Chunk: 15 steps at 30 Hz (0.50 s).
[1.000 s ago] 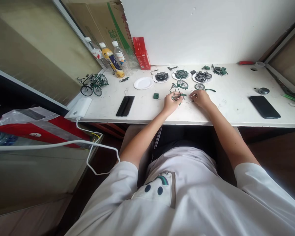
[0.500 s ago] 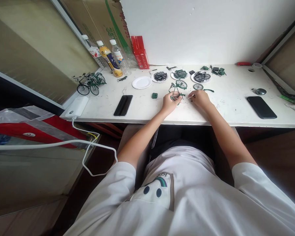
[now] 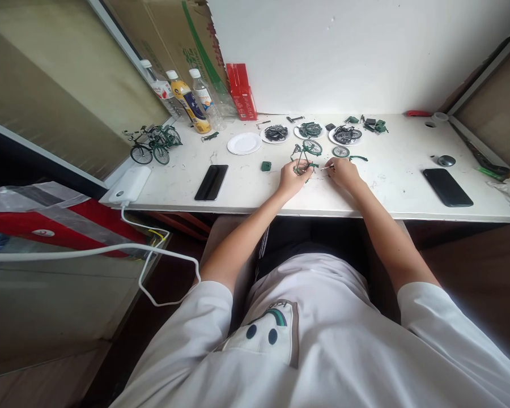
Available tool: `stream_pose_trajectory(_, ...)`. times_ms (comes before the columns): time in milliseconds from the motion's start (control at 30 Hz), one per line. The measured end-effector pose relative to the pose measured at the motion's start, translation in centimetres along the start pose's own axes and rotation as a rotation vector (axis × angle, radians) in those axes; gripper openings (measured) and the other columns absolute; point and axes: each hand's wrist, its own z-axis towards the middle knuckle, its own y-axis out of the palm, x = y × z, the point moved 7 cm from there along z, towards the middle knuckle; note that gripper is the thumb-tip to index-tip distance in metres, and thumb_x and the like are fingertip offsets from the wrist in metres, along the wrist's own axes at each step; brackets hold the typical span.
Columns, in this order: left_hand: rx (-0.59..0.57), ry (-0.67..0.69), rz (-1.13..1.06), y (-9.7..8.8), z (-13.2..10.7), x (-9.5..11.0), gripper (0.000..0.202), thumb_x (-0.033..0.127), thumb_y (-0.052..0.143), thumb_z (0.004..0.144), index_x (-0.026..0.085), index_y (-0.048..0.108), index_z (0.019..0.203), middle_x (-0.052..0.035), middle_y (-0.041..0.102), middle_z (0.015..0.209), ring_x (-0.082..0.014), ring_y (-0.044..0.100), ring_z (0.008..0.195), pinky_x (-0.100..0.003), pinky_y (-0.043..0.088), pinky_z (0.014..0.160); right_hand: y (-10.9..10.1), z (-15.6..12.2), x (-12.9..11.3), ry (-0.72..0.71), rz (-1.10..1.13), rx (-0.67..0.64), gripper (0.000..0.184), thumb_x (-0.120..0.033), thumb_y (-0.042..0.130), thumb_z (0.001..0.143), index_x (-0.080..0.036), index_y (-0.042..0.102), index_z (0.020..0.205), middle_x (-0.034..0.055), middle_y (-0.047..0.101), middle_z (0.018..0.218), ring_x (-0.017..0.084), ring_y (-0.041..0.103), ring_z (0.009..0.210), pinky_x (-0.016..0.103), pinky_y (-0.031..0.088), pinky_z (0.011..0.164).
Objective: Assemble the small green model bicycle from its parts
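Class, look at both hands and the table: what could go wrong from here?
The thin piece in the right hand might slip from the fingers and get lost.

The loose wheel lies just beyond that hand, so a careless move could knock it.

The cable hangs near the left arm; snagging it might tug the white box off the table.

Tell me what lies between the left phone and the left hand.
A green block, nearer the left hand than the left phone, in the head view.
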Motion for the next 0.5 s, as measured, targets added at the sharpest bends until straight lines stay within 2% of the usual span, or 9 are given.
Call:
stream_pose_trajectory(133, -0.006, 0.002, -0.012, 0.0, 0.0, -0.2, 0.023, 0.032, 0.085, 0.087, 0.017, 0.079, 0.103, -0.0090, 0.082, 0.099, -0.0133, 0.075, 0.070, -0.025, 0.056, 0.066, 0.4, 0.1, 0.2, -0.009, -0.005, 0.011, 0.029, -0.022, 0.055, 0.105, -0.019, 0.076, 0.125, 0.0179, 0.080, 0.123, 0.036, 0.072, 0.112, 0.041, 0.052, 0.090)
stream_pose_trajectory(233, 0.000, -0.003, -0.024, 0.0, 0.1, -0.3, 0.025, 0.034, 0.086, 0.086, 0.017, 0.079, 0.103, -0.0091, 0.082, 0.099, -0.0135, 0.074, 0.071, -0.025, 0.057, 0.067, 0.5, 0.5, 0.5, -0.047, 0.075, 0.077, 0.025, -0.021, 0.053, 0.105, -0.020, 0.073, 0.120, 0.0182, 0.077, 0.126, 0.037, 0.069, 0.116, 0.041, 0.052, 0.090)
stream_pose_trajectory(400, 0.014, -0.021, -0.045, -0.1, 0.3, -0.8, 0.027, 0.036, 0.087, 0.085, 0.016, 0.079, 0.102, -0.0087, 0.081, 0.097, -0.0129, 0.073, 0.068, -0.025, 0.056, 0.064, -0.1, 1.2, 0.1, -0.179, 0.395, 0.293, 0.015, -0.030, 0.051, 0.109, -0.022, 0.064, 0.113, 0.0156, 0.071, 0.122, 0.032, 0.065, 0.114, 0.044, 0.052, 0.097)
stream_pose_trajectory(500, 0.041, -0.033, -0.057, -0.3, 0.5, -1.3, 0.029, 0.037, 0.088, 0.084, 0.016, 0.078, 0.101, -0.0095, 0.081, 0.096, -0.0135, 0.073, 0.067, -0.026, 0.057, 0.064, -1.0, 0.6, -1.0, -0.274, 0.587, 0.440, 0.023, -0.044, 0.050, 0.113, -0.024, 0.061, 0.110, 0.0128, 0.068, 0.116, 0.028, 0.063, 0.109, 0.044, 0.052, 0.099)
